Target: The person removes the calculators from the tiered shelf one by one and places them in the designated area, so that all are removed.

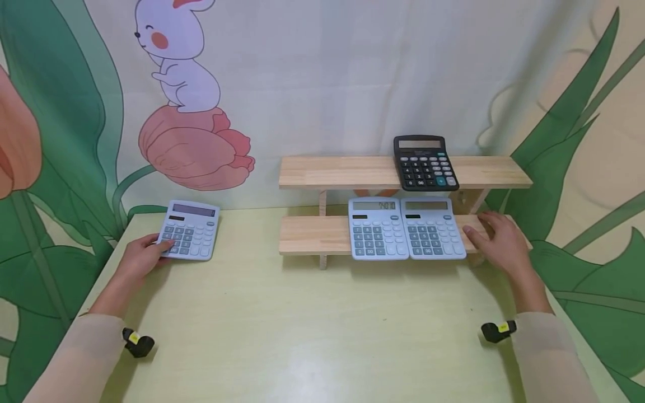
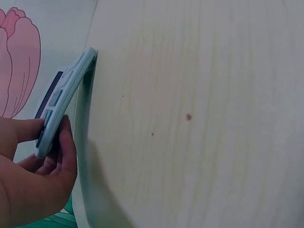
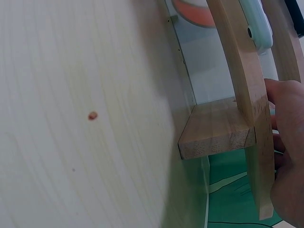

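Observation:
At the left of the table, my left hand (image 1: 141, 256) holds a light blue calculator (image 1: 195, 232) by its lower left corner. The thumb lies on the keys and the other fingers are underneath; in the left wrist view the calculator (image 2: 66, 97) is tilted, its far end near the tabletop. My right hand (image 1: 504, 246) rests on the right end of the lower board of a wooden two-tier shelf (image 1: 314, 235), holding no calculator. Two light blue calculators, one (image 1: 379, 229) with digits showing and another (image 1: 433, 229), lean side by side on that lower board.
On the upper board (image 1: 337, 172) leans a black calculator (image 1: 425, 162), right of its middle. Behind the table (image 1: 302, 324) hangs a cloth printed with a rabbit (image 1: 188, 84), flowers and leaves. The shelf stands at the table's back right.

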A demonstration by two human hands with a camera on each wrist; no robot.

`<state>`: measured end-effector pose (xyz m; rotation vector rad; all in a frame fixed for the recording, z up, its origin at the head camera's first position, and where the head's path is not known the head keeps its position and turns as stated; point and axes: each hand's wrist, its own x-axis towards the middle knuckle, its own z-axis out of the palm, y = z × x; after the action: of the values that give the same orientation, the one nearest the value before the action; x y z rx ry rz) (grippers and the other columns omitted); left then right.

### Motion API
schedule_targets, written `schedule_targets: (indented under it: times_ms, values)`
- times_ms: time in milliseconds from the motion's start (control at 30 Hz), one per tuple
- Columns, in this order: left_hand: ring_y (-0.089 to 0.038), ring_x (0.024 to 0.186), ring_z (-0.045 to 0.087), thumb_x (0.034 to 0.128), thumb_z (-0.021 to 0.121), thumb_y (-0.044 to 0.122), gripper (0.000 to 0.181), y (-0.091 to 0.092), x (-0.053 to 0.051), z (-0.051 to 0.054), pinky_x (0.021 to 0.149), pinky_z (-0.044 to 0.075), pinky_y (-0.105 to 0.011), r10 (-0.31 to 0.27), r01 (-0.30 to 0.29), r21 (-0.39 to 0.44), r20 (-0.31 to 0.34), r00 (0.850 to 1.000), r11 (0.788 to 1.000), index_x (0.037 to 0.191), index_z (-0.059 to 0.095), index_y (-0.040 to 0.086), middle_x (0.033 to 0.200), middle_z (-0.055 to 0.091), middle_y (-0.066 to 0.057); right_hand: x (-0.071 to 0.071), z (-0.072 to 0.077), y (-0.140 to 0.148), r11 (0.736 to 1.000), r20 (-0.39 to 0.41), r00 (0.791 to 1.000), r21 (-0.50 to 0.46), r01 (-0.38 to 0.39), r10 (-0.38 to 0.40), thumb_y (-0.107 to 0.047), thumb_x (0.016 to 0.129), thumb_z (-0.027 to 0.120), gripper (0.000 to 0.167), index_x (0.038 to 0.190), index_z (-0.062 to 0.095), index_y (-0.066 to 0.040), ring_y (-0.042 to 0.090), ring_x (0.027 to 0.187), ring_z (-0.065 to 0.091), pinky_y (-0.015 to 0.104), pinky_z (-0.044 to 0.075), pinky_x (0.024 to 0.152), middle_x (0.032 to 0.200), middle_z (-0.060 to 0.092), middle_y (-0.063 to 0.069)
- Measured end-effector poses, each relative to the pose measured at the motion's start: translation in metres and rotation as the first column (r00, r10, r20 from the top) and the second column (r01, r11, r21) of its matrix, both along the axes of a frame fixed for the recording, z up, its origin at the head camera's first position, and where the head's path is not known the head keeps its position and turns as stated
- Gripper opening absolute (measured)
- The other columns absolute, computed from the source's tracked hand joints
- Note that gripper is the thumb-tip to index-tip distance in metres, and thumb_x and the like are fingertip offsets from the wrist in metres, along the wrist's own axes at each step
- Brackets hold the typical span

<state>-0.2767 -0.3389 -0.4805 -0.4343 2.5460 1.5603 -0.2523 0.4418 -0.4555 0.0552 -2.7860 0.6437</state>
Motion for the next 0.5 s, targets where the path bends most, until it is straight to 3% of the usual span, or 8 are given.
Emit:
schedule_targets:
  times_ms: [133, 333, 500]
  values:
    - [0.0, 0.096, 0.06, 0.112, 0.051, 0.036, 0.07, -0.0007, -0.0008, -0.0001, 0.081, 0.057, -0.014, 0.026, -0.026, -0.024, 0.006, 1.0, 0.999, 0.162, 0.029, -0.008, 0.155, 0.048, -0.028, -0.0004, -0.0008, 0.0, 1.0, -0.007, 1.0, 0.005, -0.004, 0.004, -0.048, 0.106, 0.058, 0.073, 0.143, 0.052, 0.015, 0.06, 0.139, 0.039, 0.073, 0.032, 0.113, 0.15, 0.045, 0.041]
    - [-0.03, 0.121, 0.055, 0.1098, 0.055, 0.038, 0.07, -0.0012, -0.0072, -0.0052, 0.079, 0.05, -0.022, 0.061, -0.059, -0.115, 0.02, 0.998, 0.992, 0.158, 0.038, -0.009, 0.154, 0.049, -0.029, 0.0041, -0.0014, 0.0016, 1.0, 0.009, 1.0, 0.014, 0.012, -0.012, -0.05, 0.107, 0.056, 0.074, 0.145, 0.051, 0.014, 0.06, 0.139, 0.039, 0.074, 0.031, 0.113, 0.151, 0.044, 0.04]
    - [-0.036, 0.125, 0.052, 0.1097, 0.055, 0.035, 0.067, -0.0007, -0.0034, -0.0034, 0.078, 0.047, -0.025, 0.092, -0.09, -0.174, 0.0, 0.996, 0.981, 0.154, 0.041, -0.012, 0.152, 0.049, -0.032, 0.0003, -0.0001, 0.0003, 1.0, 0.014, 1.0, 0.014, 0.01, -0.01, -0.05, 0.107, 0.056, 0.074, 0.145, 0.051, 0.013, 0.06, 0.14, 0.038, 0.074, 0.031, 0.113, 0.152, 0.044, 0.04]
